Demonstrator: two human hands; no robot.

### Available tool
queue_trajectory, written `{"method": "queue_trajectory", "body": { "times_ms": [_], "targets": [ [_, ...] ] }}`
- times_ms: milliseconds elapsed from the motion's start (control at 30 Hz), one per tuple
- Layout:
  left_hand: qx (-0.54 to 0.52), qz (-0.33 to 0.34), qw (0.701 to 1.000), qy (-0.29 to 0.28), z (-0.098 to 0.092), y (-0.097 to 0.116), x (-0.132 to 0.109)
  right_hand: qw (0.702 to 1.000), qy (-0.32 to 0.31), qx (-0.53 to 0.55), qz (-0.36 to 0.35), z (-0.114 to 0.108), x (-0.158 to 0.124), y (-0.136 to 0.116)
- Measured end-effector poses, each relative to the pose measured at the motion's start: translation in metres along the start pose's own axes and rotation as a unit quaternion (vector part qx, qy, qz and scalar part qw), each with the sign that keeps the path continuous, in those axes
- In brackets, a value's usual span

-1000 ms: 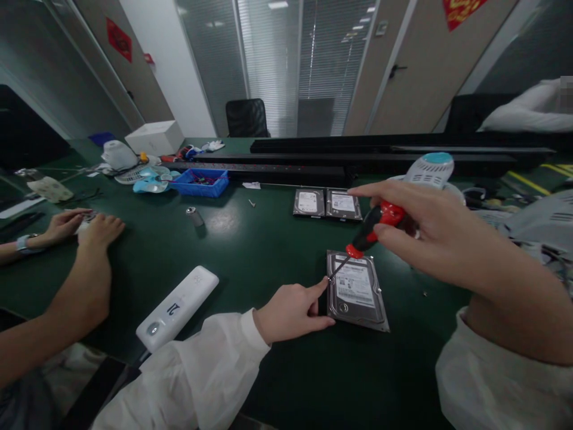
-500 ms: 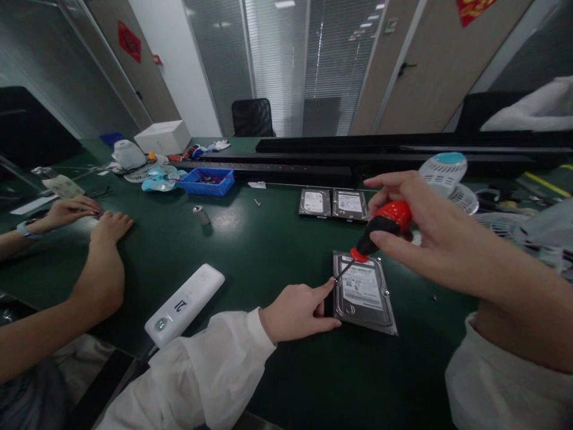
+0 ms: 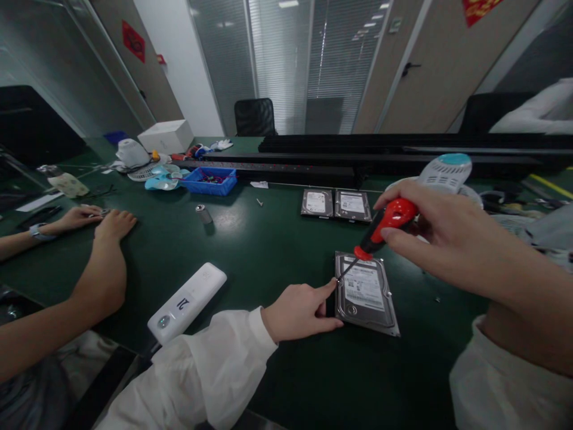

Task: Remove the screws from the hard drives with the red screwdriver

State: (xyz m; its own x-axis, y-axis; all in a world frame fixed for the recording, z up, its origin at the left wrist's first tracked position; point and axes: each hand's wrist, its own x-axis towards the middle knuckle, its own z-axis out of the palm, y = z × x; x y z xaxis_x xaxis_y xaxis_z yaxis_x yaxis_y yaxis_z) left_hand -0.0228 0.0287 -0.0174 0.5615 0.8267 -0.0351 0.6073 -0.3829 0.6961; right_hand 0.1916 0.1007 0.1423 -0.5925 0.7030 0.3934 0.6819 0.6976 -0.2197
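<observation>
A silver hard drive (image 3: 366, 298) with a white label lies flat on the green table. My left hand (image 3: 302, 312) touches its left edge with a stretched index finger and thumb, spread apart and not wrapped round it. The index fingertip is right beside the screwdriver tip. My right hand (image 3: 441, 236) is closed round the red-and-black handle of a screwdriver (image 3: 376, 232). Its shaft slants down to a small screw at the drive's left edge; exact contact is too small to tell. Two more hard drives, one on the left (image 3: 317, 203) and one on the right (image 3: 353, 205), lie side by side farther back.
A white power bank (image 3: 187, 303) lies left of my left hand. Behind it stands a metal cylinder (image 3: 203, 214). A blue tray (image 3: 209, 181) holds wires. White fan parts (image 3: 445, 171) stand at the right. A co-worker's hands (image 3: 114, 226) are at the left. Long black bars (image 3: 286, 172) cross the back.
My right hand has turned the screwdriver handle, with the thumb and fingers shifted round it. The screwdriver tip and my left hand stay at the drive's left edge. The view has shifted slightly.
</observation>
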Motion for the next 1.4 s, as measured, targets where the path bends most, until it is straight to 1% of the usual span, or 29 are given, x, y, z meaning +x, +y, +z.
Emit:
{"method": "queue_trajectory", "body": {
  "times_ms": [33, 100, 200, 267, 367, 467, 567, 700, 833, 933, 1000, 1100, 1233, 1333, 1400],
  "targets": [
    [-0.001, 0.0, 1.0, -0.001, -0.0001, 0.0001, 0.0, 1.0, 0.003, -0.012, -0.002, 0.0006, 0.0004, -0.0002],
    [-0.001, 0.0, 1.0, -0.002, -0.0004, 0.0007, 0.0, 0.999, 0.006, -0.033, 0.018, 0.0019, 0.0008, -0.0007],
    [0.008, -0.001, 1.0, 0.003, -0.0007, 0.0017, -0.0002, 0.998, 0.009, -0.034, 0.042, 0.0021, 0.0001, -0.0012],
    [0.009, -0.004, 1.0, 0.002, -0.0007, 0.0021, -0.0005, 0.999, 0.01, -0.022, 0.031, 0.0006, -0.0012, -0.001],
    [0.003, -0.008, 1.0, 0.001, -0.0006, 0.0024, -0.001, 1.0, -0.008, -0.013, 0.006, -0.0024, -0.0028, -0.0004],
    [0.005, -0.013, 1.0, 0.001, -0.0012, 0.0038, -0.0011, 1.0, -0.012, -0.014, 0.006, -0.0026, -0.0025, -0.0009],
    [0.012, -0.022, 1.0, -0.007, -0.0019, 0.0058, -0.0007, 1.0, 0.003, -0.019, 0.022, -0.001, -0.0015, -0.0023],
    [0.017, -0.022, 1.0, 0.0, -0.0017, 0.0064, -0.0004, 0.999, 0.028, 0.018, 0.016, -0.0036, -0.0031, -0.0023],
    [0.009, -0.02, 1.0, -0.004, -0.0014, 0.0056, -0.0006, 0.999, 0.015, 0.028, -0.024, -0.0074, -0.0045, -0.0009],
    [0.01, -0.021, 1.0, -0.002, -0.0015, 0.0053, -0.0006, 0.998, 0.03, 0.013, -0.054, -0.0049, -0.0024, -0.0023],
    [0.01, -0.018, 1.0, -0.003, -0.0015, 0.0051, -0.0005, 0.998, 0.043, -0.006, -0.051, -0.0019, -0.0004, -0.0036],
    [0.008, -0.015, 1.0, -0.005, -0.0013, 0.0045, -0.0003, 0.998, 0.047, -0.011, -0.036, 0.0003, 0.0008, -0.004],
    [0.01, -0.018, 1.0, -0.005, -0.0011, 0.0041, -0.0005, 0.998, 0.021, 0.014, -0.058, -0.0021, -0.0008, -0.0015],
    [0.008, -0.015, 1.0, -0.005, -0.0018, 0.0048, -0.0006, 0.997, 0.023, 0.018, -0.069, -0.0025, -0.0018, -0.0001],
    [0.004, -0.015, 1.0, -0.008, -0.0025, 0.0056, -0.0006, 0.998, 0.027, 0.008, -0.047, -0.0013, -0.0017, 0.0]
  ]
}}
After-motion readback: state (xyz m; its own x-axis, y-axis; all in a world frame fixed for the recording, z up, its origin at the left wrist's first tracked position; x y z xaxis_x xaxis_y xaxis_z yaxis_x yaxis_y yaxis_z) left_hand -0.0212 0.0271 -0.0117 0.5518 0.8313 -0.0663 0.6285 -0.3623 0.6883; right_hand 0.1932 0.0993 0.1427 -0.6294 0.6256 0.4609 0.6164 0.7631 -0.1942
